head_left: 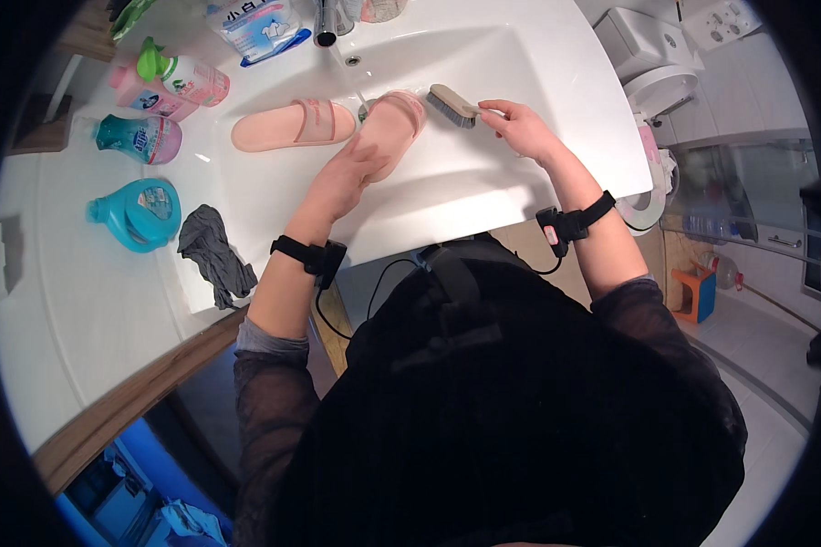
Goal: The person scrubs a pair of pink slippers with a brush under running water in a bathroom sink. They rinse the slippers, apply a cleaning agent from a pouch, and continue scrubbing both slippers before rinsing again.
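The left hand (345, 175) hides part of the heel of the slipper (392, 132) it holds; how its thumb sits cannot be told. Just beyond that grip, the slipper covers part of the drain (364, 113), and the water stream is blurred. Farther beyond, the top edge cuts off the tap (326, 35) and packet (257, 35). Right of that grip, the right hand (524, 130) hides the end of the brush's (451, 98) handle.

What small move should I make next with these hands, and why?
I'd probably bring the brush left onto the slipper in your left hand, since your right hand holds the brush just right of that slipper.
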`<action>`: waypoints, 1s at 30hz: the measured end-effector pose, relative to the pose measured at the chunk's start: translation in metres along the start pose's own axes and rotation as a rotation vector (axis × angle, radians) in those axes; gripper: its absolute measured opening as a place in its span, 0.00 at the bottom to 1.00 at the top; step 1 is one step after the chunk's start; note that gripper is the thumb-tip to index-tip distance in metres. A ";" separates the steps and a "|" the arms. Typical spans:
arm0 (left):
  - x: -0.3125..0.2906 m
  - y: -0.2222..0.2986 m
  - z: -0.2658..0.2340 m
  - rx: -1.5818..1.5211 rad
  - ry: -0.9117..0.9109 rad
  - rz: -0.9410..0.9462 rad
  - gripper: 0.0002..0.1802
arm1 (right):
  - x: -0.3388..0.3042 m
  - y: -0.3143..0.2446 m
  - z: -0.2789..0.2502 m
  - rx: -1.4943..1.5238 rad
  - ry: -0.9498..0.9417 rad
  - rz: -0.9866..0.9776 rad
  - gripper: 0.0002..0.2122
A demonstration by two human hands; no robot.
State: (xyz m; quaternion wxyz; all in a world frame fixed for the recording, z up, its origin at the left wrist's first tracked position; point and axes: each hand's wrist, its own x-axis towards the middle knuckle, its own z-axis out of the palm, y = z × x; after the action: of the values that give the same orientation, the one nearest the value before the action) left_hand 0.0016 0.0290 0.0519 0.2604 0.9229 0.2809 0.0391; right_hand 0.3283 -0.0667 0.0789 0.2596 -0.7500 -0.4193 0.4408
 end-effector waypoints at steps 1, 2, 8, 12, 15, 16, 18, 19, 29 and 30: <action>-0.001 0.001 0.003 0.068 0.021 -0.008 0.30 | -0.001 0.000 0.001 -0.033 -0.011 -0.018 0.22; -0.001 0.003 0.006 0.021 0.053 -0.047 0.28 | -0.002 -0.001 0.002 -0.066 -0.024 -0.037 0.22; 0.001 0.003 0.015 -0.158 -0.016 -0.250 0.29 | -0.006 0.000 0.005 -0.239 -0.091 -0.045 0.21; 0.008 0.008 0.021 -0.098 -0.195 -0.291 0.32 | -0.007 0.001 0.005 -0.423 -0.111 -0.054 0.22; 0.013 0.014 0.026 -0.278 -0.200 -0.314 0.36 | -0.009 0.002 0.005 -0.433 -0.107 -0.083 0.23; 0.014 0.015 0.027 -0.365 -0.194 -0.329 0.37 | -0.009 0.002 0.006 -0.415 -0.098 -0.085 0.23; 0.017 0.016 0.032 -0.423 -0.175 -0.282 0.37 | -0.010 0.002 0.006 -0.377 -0.081 -0.085 0.23; 0.018 0.016 0.034 -0.451 -0.165 -0.258 0.37 | -0.010 0.002 0.006 -0.382 -0.073 -0.089 0.23; 0.043 -0.080 -0.021 -0.177 0.253 -0.503 0.32 | -0.027 0.014 0.000 -0.396 -0.011 -0.050 0.22; 0.042 -0.094 -0.027 -0.162 0.269 -0.604 0.31 | -0.030 0.017 0.001 -0.380 0.007 -0.054 0.22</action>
State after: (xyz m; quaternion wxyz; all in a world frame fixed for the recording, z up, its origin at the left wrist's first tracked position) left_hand -0.0154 0.1302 0.0249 0.2933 0.7610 0.5693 0.1039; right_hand 0.3270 -0.1008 0.0788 0.1263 -0.7755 -0.5141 0.3441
